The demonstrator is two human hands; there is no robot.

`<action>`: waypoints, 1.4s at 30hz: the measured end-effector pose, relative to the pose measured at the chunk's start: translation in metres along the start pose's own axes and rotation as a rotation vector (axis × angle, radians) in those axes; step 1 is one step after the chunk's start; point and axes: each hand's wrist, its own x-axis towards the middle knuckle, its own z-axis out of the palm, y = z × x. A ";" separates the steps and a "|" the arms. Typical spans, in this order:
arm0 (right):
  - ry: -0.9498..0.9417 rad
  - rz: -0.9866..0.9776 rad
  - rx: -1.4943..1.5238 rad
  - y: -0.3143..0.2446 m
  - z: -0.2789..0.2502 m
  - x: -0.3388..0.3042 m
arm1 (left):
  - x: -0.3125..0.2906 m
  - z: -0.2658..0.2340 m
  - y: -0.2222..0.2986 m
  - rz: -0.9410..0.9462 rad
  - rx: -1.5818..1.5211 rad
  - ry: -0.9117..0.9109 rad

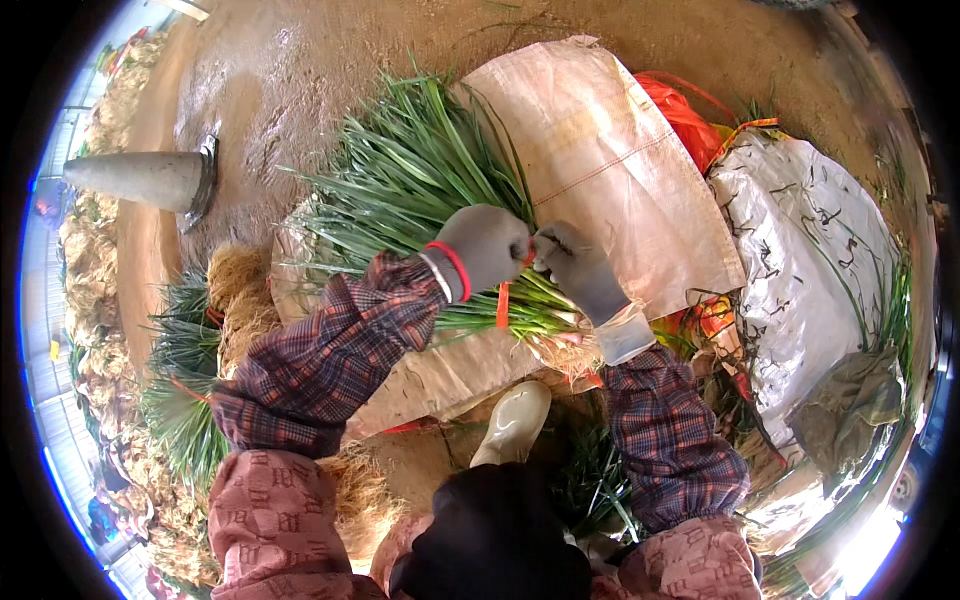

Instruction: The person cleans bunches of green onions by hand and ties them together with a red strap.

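Observation:
A large bundle of leafy greens like green onions (420, 160) lies on a pale woven sack. Its dark leaves fan out to the far left and its pale, rooted ends point to the near right. An orange tie (503, 305) passes round the stalks. Above the bundle, my left hand (482, 248), in a grey glove with a red cuff, is closed on the tie. My right hand (572, 262), also grey-gloved, meets it with fingers pinched at the same tie. The fingertips hide most of what lies between them.
The woven sack (610, 160) spreads under the bundle. More tied greens (190, 390) with brown roots (240, 290) lie at left, below a grey cone (140, 180). A white sack (790, 260) with leaf scraps stands right. A pale boot (515, 420) is near the sack's edge.

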 end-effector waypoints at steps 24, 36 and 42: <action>-0.110 -0.018 0.066 -0.077 0.030 0.033 | -0.071 0.047 0.040 -0.487 0.014 0.164; -0.330 -0.221 -1.008 -0.047 0.010 0.076 | -0.082 0.030 0.008 0.023 -0.408 0.376; -0.560 -0.292 -1.306 -0.093 -0.009 0.018 | -0.077 0.061 0.015 -0.296 -1.765 0.326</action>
